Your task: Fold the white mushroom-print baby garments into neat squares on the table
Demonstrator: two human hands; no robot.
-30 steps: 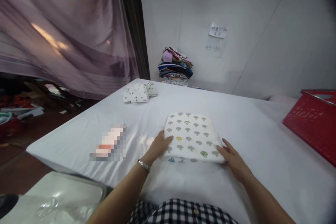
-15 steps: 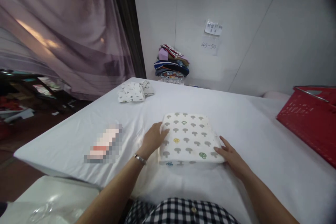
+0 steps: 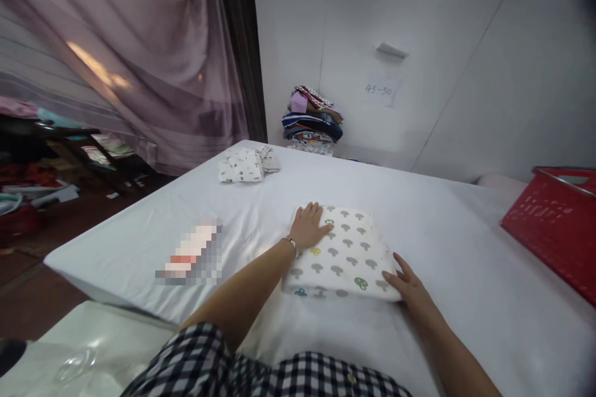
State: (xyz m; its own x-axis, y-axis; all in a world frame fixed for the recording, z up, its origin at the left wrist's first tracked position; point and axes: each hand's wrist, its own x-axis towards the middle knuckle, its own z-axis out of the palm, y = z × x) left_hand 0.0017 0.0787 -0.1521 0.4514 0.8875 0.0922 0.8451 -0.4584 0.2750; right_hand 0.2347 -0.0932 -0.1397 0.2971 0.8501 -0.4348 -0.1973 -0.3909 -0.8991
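A folded white cloth (image 3: 347, 254) with grey, green, yellow and blue mushroom prints lies flat on the white-covered table (image 3: 465, 248) in front of me. My left hand (image 3: 310, 226) rests palm down on its far left part, fingers stretched out and a metal band on the wrist. At the right edge of the cloth is my right hand (image 3: 405, 279), its fingers apart and the fingertips touching the near right corner. The cloth's underside is hidden.
A crumpled white printed cloth (image 3: 246, 165) lies at the table's far left. A blurred-out flat object (image 3: 193, 251) is to the left. The red basket (image 3: 554, 223) stands at the right; folded fabrics (image 3: 313, 118) are stacked by the wall. A pale surface (image 3: 88, 341) sits at lower left.
My left hand has moved from the cloth's left edge onto its top, further away and to the right. My right hand stays at the right edge. The view has shifted slightly.
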